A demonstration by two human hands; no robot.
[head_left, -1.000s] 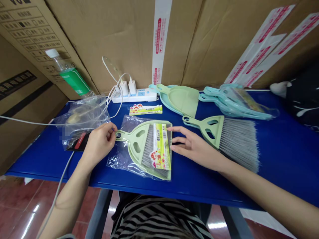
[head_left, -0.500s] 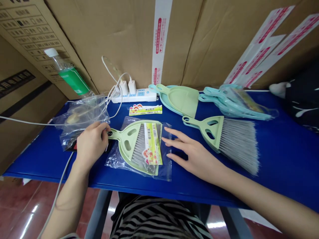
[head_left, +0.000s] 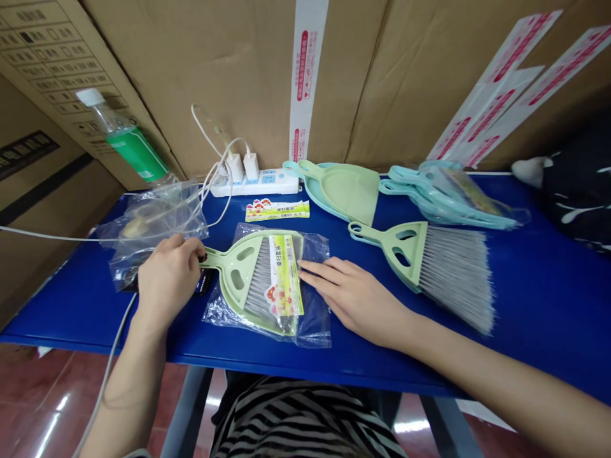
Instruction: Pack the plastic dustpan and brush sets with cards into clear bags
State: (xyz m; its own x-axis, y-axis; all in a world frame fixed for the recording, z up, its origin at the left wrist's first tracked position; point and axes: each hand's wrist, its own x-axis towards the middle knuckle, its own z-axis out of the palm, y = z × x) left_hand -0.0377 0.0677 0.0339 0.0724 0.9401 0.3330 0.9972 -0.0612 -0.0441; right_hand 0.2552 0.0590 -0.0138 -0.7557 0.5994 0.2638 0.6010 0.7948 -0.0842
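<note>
My left hand is shut on the looped handle end of a pale green plastic dustpan, which lies with a grey hand brush and a printed label in a clear plastic bag. The handle sticks out of the bag on the left. My right hand rests flat, its fingertips on the bag's right side. Beyond that hand lies a loose green-handled hand brush with grey bristles, not touching it.
Behind lie a green dustpan on a teal one, a bagged teal set, a label strip, a white power strip with chargers, a water bottle and a crumpled plastic bag on the blue table.
The bagged dustpan has slid left and turned slightly, following my left hand. My right hand has moved left, and its fingers have come onto the bag.
</note>
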